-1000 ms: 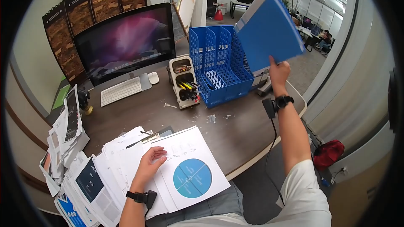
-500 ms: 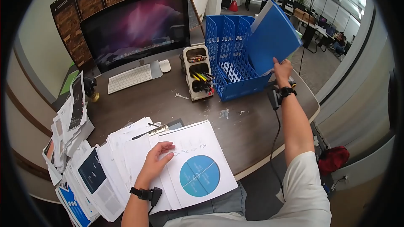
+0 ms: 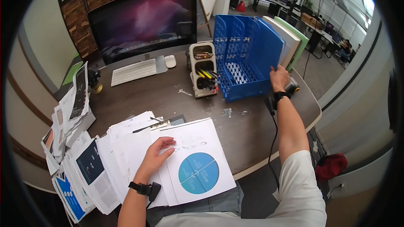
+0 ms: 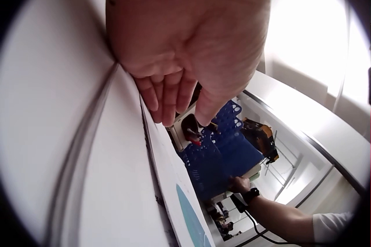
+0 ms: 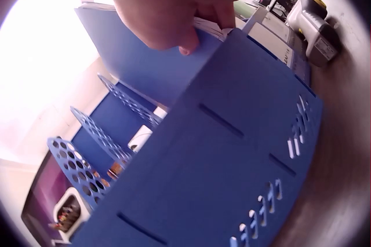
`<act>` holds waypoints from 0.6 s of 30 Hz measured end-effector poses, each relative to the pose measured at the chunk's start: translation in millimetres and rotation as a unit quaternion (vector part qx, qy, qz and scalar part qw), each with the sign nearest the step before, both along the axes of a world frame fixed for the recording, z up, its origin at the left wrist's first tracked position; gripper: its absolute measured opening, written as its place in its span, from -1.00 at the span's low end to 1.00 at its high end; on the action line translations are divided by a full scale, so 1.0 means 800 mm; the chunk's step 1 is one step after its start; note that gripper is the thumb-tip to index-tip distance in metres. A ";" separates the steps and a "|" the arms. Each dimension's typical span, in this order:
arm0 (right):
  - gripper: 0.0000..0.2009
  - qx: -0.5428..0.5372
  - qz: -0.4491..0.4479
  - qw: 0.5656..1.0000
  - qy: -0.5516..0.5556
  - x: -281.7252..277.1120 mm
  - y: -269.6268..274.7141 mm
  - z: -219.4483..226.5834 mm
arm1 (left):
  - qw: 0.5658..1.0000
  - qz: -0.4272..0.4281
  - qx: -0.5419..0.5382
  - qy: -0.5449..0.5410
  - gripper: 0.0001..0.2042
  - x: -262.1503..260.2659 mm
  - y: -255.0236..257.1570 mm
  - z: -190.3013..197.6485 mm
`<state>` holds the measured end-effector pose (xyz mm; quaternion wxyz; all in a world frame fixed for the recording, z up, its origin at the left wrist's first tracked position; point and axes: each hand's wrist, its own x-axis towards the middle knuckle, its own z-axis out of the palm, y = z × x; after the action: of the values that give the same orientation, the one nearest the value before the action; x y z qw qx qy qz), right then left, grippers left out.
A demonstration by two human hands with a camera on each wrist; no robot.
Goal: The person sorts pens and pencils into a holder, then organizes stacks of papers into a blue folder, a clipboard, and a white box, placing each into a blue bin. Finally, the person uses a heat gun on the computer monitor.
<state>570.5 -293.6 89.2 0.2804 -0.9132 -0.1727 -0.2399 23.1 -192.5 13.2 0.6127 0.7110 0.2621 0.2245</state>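
Note:
My right hand (image 3: 279,78) pinches the lower front edge of a blue folder (image 3: 269,44). The folder stands upright in the right-hand compartment of a blue perforated file rack (image 3: 248,91). Seen from the right wrist, my thumb lies on the folder's blue cover (image 5: 136,56), just above the rack's front wall (image 5: 214,137), with the fingers on the far side over the page edges. My left hand (image 3: 156,155), fingers relaxed, lies at the left edge of printed sheets (image 3: 212,136) bearing a blue circle chart; the left wrist view has its palm (image 4: 185,33) close over the paper.
White (image 3: 290,40) and green (image 3: 300,50) folders stand just right of the blue one. A pen holder (image 3: 203,69) adjoins the rack's left side. A handheld scanner (image 5: 316,30) lies to its right. Loose paper stacks (image 3: 97,172) cover the left; monitor (image 3: 145,23) and keyboard (image 3: 134,72) stand behind.
My right hand has brought the blue folder down from above the rack's right side into its right compartment, turning it upright. My left hand has stayed on the papers. The view has shifted right.

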 end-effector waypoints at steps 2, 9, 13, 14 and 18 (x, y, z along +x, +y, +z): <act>-0.71 -0.033 -0.010 0.999 -0.001 -0.026 0.006 0.018 | 1.000 -0.006 0.003 -0.006 -0.67 0.000 -0.001 0.002; -0.47 -0.155 -0.004 0.987 -0.046 0.001 -0.020 0.021 | 1.000 -0.005 0.007 -0.007 -0.68 0.000 0.002 -0.003; -0.40 -0.030 0.055 0.993 0.103 0.013 -0.056 -0.031 | 1.000 -0.004 0.011 -0.018 -0.67 0.000 0.004 -0.008; -0.42 -0.001 0.078 0.980 0.182 0.006 -0.060 -0.050 | 1.000 -0.009 0.017 -0.025 -0.67 -0.002 0.004 -0.012; -0.65 0.045 0.309 0.880 0.357 -0.154 -0.085 -0.079 | 0.999 0.002 0.020 -0.029 -0.67 -0.001 0.008 -0.016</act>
<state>447.4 -362.0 25.8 0.4241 -0.8233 -0.3235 0.1940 22.1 -186.4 0.7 0.6053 0.7156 0.2410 0.2518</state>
